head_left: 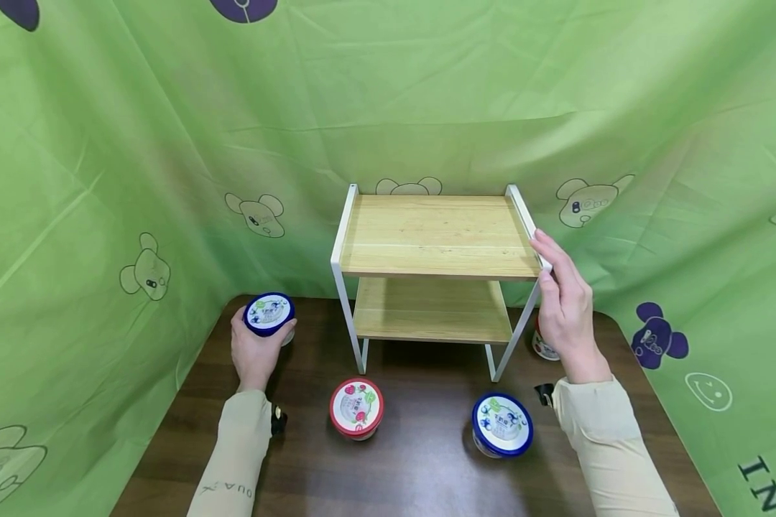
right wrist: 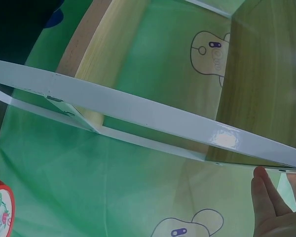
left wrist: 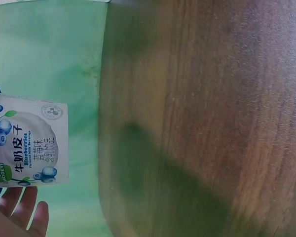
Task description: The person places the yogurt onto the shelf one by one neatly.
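My left hand (head_left: pixel 256 350) grips a blue-lidded blueberry milk drink cup (head_left: pixel 269 314) at the left of the table. Its printed white side and flat base (left wrist: pixel 42 140) show against the green cloth in the left wrist view, raised off the tabletop. At the right side of a two-tier shelf (head_left: pixel 436 237), my right hand (head_left: pixel 565 309) touches the white metal frame near its upper front corner, fingers fairly straight. Those fingers (right wrist: pixel 264 197) meet the frame's edge in the right wrist view.
A red-lidded cup (head_left: pixel 356 407) stands in front of the shelf's left leg. Another blue-lidded cup (head_left: pixel 502 424) is at front right. Behind my right hand, a further cup (head_left: pixel 544 345) is partly hidden. Green printed cloth (head_left: pixel 427 93) hangs around the brown table (head_left: pixel 420 474).
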The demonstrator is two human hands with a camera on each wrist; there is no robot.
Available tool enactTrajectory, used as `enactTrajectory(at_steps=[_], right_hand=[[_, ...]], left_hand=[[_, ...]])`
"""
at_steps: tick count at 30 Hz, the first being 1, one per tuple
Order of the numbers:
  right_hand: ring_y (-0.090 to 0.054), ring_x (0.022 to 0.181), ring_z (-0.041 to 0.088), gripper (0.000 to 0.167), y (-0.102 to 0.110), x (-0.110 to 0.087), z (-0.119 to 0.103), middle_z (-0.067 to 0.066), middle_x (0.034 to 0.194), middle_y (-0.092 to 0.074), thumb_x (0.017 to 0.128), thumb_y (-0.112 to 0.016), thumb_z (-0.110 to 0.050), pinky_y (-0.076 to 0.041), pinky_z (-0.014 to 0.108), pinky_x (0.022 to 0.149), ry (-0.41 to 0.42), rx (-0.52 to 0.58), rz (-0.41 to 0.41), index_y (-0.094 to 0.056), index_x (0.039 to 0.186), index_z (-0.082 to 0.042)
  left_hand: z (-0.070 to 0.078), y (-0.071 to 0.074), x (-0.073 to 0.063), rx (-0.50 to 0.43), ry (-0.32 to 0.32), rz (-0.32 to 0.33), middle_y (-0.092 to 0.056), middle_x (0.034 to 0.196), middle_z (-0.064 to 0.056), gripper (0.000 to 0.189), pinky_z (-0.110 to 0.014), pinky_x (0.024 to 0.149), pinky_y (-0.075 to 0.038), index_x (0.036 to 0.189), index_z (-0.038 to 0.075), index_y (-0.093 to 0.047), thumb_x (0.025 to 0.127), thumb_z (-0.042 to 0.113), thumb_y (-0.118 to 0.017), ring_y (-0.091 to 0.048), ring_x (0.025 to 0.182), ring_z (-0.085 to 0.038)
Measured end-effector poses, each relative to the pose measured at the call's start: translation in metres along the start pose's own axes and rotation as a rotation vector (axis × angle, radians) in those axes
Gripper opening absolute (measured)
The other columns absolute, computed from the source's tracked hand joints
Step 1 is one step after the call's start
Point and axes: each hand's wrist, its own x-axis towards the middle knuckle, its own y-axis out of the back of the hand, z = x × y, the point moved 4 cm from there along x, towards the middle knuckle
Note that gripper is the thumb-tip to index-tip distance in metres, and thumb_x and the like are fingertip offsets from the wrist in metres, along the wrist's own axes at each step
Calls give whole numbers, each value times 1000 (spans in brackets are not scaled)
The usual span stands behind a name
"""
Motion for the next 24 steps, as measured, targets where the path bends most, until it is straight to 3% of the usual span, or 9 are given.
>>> enactTrajectory(at_steps=[24], right_hand=[[-46,139,29,43,-1,-1,2,6,150,-53,102,-42,-11,-33,32,116,-4,4,5,-60,140,-6]], left_hand=[[20,5,3,-35,-44,34,-48,143,-19,111,-59,106,-38,151,12,-34,67,56,-91,-47,131,-38]])
